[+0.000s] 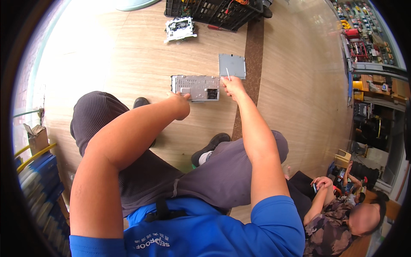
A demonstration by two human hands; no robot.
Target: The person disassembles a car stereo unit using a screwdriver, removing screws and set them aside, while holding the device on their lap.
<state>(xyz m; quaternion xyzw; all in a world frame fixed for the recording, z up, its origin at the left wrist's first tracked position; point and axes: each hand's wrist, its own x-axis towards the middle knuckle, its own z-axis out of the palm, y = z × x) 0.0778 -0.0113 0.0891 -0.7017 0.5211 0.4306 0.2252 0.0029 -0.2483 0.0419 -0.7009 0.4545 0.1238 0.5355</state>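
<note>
A flat silver metal box that looks like a car stereo [197,87] lies on the floor in front of me, with rows of slots and a dark connector socket at its near right corner. My left hand [181,103] grips its near left edge, with fingers on the top face. At its right end, my right hand [233,87] is closed around a thin pale rod [227,73] that points away from me; the rod's other end is hidden in the hand. Just beyond that hand lies a flat grey metal cover plate [232,64].
A disc-drive mechanism [180,30] sits farther off to the left. Behind it stands a black plastic crate [209,13] with wires in it, beside a red-handled tool [219,28]. To my right sits another person [329,222], near crowded shelves [364,43]. Blue boxes [43,180] are stacked at left.
</note>
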